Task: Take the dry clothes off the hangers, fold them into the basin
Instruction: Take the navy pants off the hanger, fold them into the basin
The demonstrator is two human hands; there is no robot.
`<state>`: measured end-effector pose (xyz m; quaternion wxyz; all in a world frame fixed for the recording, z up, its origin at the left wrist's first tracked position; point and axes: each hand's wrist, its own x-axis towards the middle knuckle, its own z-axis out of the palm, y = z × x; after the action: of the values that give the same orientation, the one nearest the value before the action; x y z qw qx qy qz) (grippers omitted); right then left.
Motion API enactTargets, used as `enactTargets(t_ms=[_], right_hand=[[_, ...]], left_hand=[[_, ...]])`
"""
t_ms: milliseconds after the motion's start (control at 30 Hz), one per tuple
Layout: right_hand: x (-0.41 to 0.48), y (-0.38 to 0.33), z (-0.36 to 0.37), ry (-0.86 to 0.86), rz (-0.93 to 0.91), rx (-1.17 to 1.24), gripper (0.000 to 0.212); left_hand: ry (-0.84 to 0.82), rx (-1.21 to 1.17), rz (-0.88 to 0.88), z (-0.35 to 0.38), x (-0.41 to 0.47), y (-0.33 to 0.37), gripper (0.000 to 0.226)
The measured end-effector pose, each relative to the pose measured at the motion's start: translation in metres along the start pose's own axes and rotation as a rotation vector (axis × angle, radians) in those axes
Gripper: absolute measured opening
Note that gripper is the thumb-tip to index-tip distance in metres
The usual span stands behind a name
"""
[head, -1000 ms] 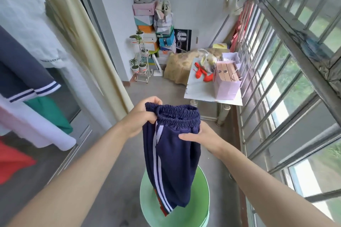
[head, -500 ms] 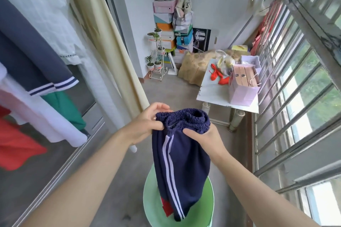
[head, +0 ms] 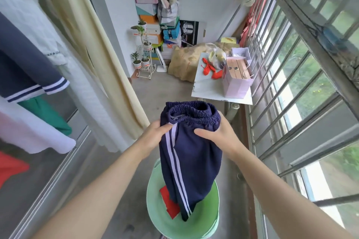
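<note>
Navy trousers with white side stripes hang doubled over, waistband on top, above a green basin on the floor. My left hand pinches the left side just under the elastic waistband. My right hand grips the right side, thumb laid across the front of the cloth. The lower end of the trousers dips into the basin, beside a folded red garment lying inside. More clothes hang at the left: a navy top with a striped cuff, white, green and red pieces.
A cream curtain and a sliding-door rail run along the left. Barred windows line the right wall. A small white table with a pink bag stands ahead; stacked shoeboxes and a plant stand fill the far corner.
Both hands have lowered the trousers a little toward the basin. My left hand has shifted from over the waistband to just under it. The view has tilted and turned slightly.
</note>
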<state>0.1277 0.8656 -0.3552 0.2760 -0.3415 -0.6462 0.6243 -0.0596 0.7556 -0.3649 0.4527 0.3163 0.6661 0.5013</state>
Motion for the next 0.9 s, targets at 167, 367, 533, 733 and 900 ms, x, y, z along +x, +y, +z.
enactTargets(t_ms=[167, 367, 533, 733, 900], right_hand=[[-0.021, 0.017, -0.032, -0.303, 0.22, -0.002, 0.054], [-0.042, 0.066, -0.02, -0.229, 0.462, 0.066, 0.047], [-0.032, 0.048, -0.008, -0.176, 0.572, 0.283, 0.06], [-0.009, 0.017, -0.005, -0.101, 0.632, 0.622, 0.038], [0.003, 0.028, -0.015, 0.05, 0.717, 0.587, 0.036]], left_hand=[[-0.069, -0.238, -0.002, 0.005, -0.002, 0.02, 0.026], [-0.194, -0.235, -0.02, 0.005, -0.005, 0.027, 0.022], [-0.152, -0.336, -0.117, -0.012, -0.002, 0.029, 0.03], [-0.113, -0.659, -0.157, -0.027, 0.025, 0.037, 0.059], [-0.225, -0.655, -0.544, -0.003, 0.009, -0.042, 0.09]])
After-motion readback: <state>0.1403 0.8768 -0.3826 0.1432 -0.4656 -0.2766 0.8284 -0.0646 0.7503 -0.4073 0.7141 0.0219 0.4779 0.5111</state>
